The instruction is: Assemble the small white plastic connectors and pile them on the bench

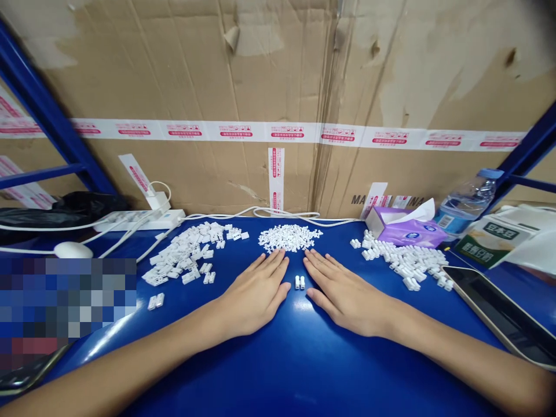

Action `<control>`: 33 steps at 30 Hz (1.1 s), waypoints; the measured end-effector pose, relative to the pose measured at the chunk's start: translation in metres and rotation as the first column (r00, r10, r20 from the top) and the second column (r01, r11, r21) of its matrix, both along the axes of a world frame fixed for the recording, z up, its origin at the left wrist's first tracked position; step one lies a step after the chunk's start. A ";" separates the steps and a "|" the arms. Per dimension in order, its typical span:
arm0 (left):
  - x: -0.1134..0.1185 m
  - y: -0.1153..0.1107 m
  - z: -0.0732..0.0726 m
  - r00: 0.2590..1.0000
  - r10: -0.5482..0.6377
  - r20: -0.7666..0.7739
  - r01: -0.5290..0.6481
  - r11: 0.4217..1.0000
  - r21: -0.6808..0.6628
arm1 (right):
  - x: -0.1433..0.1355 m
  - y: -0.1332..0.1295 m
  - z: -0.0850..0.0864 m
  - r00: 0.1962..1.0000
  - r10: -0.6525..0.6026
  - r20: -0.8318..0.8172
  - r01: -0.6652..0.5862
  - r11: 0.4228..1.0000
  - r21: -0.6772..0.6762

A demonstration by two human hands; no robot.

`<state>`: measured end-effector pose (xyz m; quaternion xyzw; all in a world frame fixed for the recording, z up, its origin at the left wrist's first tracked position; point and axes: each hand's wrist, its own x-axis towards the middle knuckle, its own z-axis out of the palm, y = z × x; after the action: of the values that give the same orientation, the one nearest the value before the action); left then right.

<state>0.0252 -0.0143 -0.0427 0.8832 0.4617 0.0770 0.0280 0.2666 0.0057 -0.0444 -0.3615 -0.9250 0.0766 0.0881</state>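
My left hand [259, 293] lies flat on the blue table [278, 370], fingers stretched forward and holding nothing. Mirroring it, my right hand [343, 292] also rests palm down with its fingers extended. Between the two thumbs sits a small white plastic connector [300, 282]. Just beyond the fingertips is a heap of tiny white parts [289, 237]. A pile of flat white plastic pieces [182, 255] spreads to the left, with one piece [156, 301] lying apart nearer me. On the right is a pile of white connectors [406, 260] like the one in the middle.
At the right stand a purple tissue box [406, 226], a plastic bottle [469, 200], a green and white carton [490, 240] and a phone [499, 310]. A power strip [139, 220] with white cables lies back left. Cardboard [208, 75] walls the rear; blue frame posts [56, 110] flank it.
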 end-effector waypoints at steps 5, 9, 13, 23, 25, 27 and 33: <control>-0.002 0.000 -0.001 0.999 -0.016 0.029 0.016 1.000 -0.001 | 0.000 -0.001 -0.001 1.000 -0.002 -0.017 0.002 1.000 -0.005; -0.003 0.000 -0.002 1.000 -0.017 0.004 0.017 1.000 -0.001 | 0.000 0.000 -0.002 1.000 -0.003 -0.010 0.003 1.000 -0.001; -0.002 0.000 -0.004 0.999 -0.027 0.021 0.026 0.999 0.035 | 0.001 0.001 -0.004 0.999 0.010 -0.035 -0.009 1.000 0.020; -0.002 -0.001 -0.001 1.000 -0.014 -0.008 0.014 1.000 0.015 | 0.000 0.000 0.002 1.000 0.009 0.002 -0.009 1.000 0.026; -0.002 -0.001 -0.003 1.000 -0.014 0.011 0.013 0.999 0.029 | -0.001 -0.001 0.004 1.000 0.008 -0.031 -0.006 0.999 0.039; -0.003 0.000 -0.005 1.000 -0.016 0.027 0.015 0.999 0.041 | -0.001 -0.002 0.007 0.996 0.025 -0.086 -0.019 0.998 0.066; -0.004 0.001 -0.008 0.998 -0.033 0.051 0.030 0.998 0.060 | -0.006 -0.005 0.019 0.951 0.188 -0.245 -0.161 0.979 0.126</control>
<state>0.0210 -0.0129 -0.0505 0.8885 0.4445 0.1130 0.0151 0.2602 0.0012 -0.0254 -0.2604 -0.9369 0.0816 0.2183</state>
